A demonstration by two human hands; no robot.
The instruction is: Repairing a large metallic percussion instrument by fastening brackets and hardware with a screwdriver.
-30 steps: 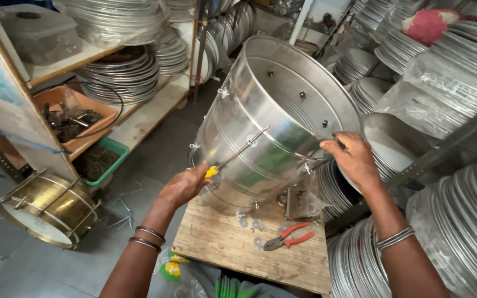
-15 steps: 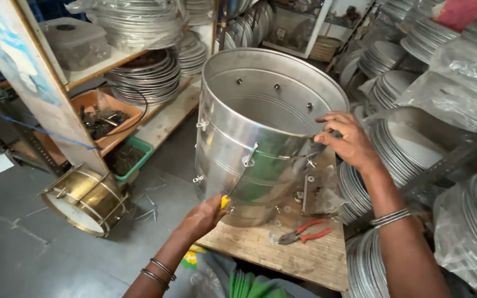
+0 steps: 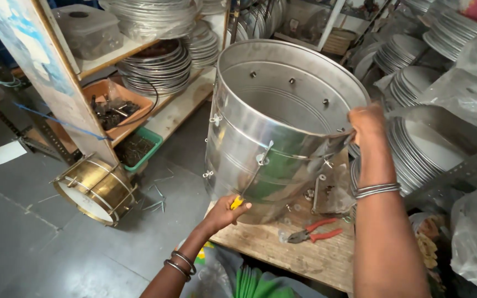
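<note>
A large open cylindrical drum shell of shiny sheet metal [image 3: 271,127] stands tilted on a rough wooden board [image 3: 299,256], its open mouth facing up. Small bolts dot its inner wall below the rim, and small metal lugs sit on its outer wall. A long thin metal screwdriver with a yellow handle [image 3: 249,185] slants up against the shell's outer wall, its handle low near the shell's base, its tip at a lug halfway up the wall. Red-handled pliers [image 3: 310,232] lie flat on the board, just beside the shell's base.
</note>
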